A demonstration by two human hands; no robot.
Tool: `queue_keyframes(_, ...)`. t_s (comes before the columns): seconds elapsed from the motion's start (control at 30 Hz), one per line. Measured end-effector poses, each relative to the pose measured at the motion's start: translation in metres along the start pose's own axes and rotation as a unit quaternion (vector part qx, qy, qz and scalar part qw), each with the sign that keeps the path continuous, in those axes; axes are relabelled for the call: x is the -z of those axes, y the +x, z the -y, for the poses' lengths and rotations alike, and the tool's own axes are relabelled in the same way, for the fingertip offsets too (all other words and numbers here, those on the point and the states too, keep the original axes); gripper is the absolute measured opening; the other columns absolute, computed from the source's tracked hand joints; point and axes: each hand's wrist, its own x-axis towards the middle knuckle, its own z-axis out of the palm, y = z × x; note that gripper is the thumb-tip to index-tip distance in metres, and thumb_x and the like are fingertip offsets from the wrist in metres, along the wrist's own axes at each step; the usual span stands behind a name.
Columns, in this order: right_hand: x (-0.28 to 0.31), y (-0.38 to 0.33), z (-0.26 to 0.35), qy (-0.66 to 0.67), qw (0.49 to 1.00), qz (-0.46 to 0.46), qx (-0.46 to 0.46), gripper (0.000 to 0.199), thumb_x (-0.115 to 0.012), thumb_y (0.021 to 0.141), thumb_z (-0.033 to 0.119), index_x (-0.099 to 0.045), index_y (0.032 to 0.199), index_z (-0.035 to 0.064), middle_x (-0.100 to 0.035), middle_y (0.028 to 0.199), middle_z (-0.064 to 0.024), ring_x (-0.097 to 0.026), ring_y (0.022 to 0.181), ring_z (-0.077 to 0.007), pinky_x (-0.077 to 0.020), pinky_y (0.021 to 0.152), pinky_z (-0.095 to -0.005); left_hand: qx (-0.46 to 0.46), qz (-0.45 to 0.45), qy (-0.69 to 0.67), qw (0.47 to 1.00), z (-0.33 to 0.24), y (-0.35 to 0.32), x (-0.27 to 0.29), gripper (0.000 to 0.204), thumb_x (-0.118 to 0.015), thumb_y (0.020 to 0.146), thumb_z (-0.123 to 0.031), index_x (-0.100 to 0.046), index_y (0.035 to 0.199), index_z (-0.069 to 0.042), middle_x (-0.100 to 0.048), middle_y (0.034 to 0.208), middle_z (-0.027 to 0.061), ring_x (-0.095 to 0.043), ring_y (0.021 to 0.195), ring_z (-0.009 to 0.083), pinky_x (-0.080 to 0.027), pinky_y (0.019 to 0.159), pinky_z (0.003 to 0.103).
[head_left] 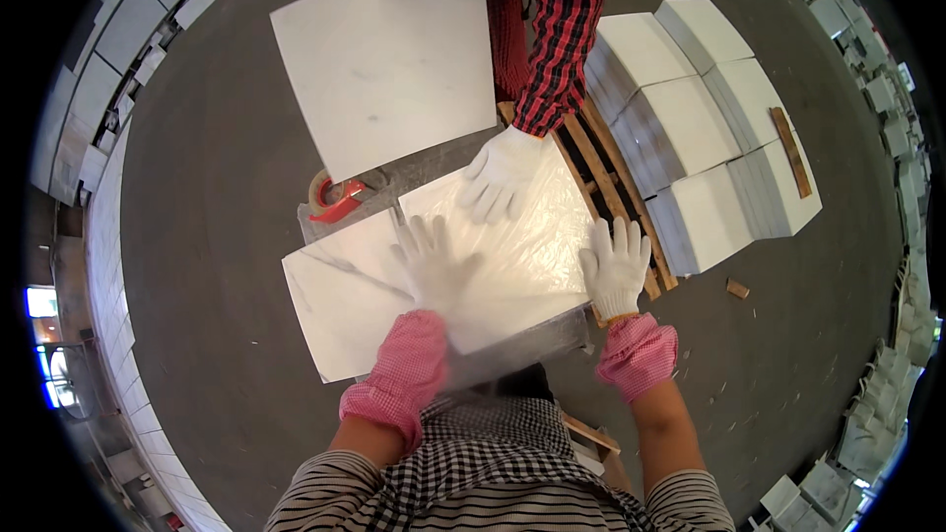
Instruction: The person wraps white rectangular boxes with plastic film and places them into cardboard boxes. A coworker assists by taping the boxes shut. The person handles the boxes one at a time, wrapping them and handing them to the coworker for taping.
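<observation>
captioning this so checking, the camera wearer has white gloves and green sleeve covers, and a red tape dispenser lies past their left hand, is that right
Not quite: the head view shows the sleeve covers are pink, not green. The white gloves and the red tape dispenser past the left hand are correct.

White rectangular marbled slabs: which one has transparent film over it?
The white slab beneath the co-worker's outspread white-gloved hand: only its surface shows wrinkled shine.

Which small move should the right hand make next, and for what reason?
Probably, the right hand could smooth the clear film toward its right edge: the film looks wrinkled on that side, this hand is spread beside that edge, and the left hand is spread near the film's left side.
</observation>
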Motion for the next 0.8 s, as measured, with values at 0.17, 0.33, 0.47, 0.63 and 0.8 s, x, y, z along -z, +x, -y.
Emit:
queue_keyframes(0.17,0.029,-0.003,0.056,0.05,0.989,0.106,0.09,0.015,-0.067,0.087,0.016,-0.066,0.101,0.0105,-0.062,0.101,-0.0101,-0.058,0.107,-0.0318,-0.0461,0.091,-0.0477,-0.008,-0.021,-0.032,0.999,0.002,-0.006,-0.004,0.101,-0.073,0.088,-0.061,-0.037,0.165,-0.006,-0.03,0.169,0.0296,-0.024,0.158,0.0484,-0.018,0.127,0.068)
queue_keyframes(0.33,0.013,-0.052,0.128,0.152,0.959,0.19,0.146,0.023,-0.071,0.087,0.026,-0.067,0.105,0.0123,-0.062,0.109,-0.0096,-0.057,0.11,-0.0298,-0.0459,0.092,-0.0477,-0.015,-0.023,-0.05,0.998,0.001,-0.005,-0.003,0.1,-0.073,0.089,-0.061,-0.037,0.165,-0.008,-0.028,0.17,0.0296,-0.022,0.159,0.0496,-0.016,0.127,0.069)
queue_keyframes(0.47,0.034,-0.097,0.151,0.175,0.959,0.179,0.136,0.041,-0.077,0.086,0.036,-0.065,0.118,0.0125,-0.059,0.122,-0.0116,-0.055,0.116,-0.0332,-0.0442,0.094,-0.0512,-0.054,0.058,-0.076,0.994,0.014,-0.004,0.002,0.094,-0.069,0.091,-0.061,-0.038,0.166,-0.012,-0.028,0.172,0.0251,-0.017,0.16,0.0506,-0.014,0.127,0.071)
queue_keyframes(0.63,0.04,-0.133,0.157,0.17,0.962,0.166,0.136,0.052,-0.079,0.083,0.031,-0.06,0.128,0.0121,-0.057,0.13,-0.0121,-0.054,0.123,-0.0351,-0.0443,0.099,-0.0526,-0.132,0.054,0.021,0.99,0.046,-0.001,-0.007,0.085,-0.063,0.097,-0.052,-0.035,0.168,-0.014,-0.025,0.174,0.0197,-0.011,0.162,0.0501,-0.012,0.124,0.077)
queue_keyframes(0.8,0.051,-0.145,0.158,0.179,0.968,0.143,0.103,0.055,-0.079,0.081,0.026,-0.06,0.13,0.0104,-0.059,0.13,-0.012,-0.054,0.123,-0.0331,-0.0456,0.099,-0.0491,-0.121,0.04,0.012,0.992,0.06,0.014,0.008,0.075,-0.057,0.101,-0.039,-0.036,0.167,-0.011,-0.025,0.173,0.0215,-0.014,0.161,0.0504,-0.015,0.126,0.073)
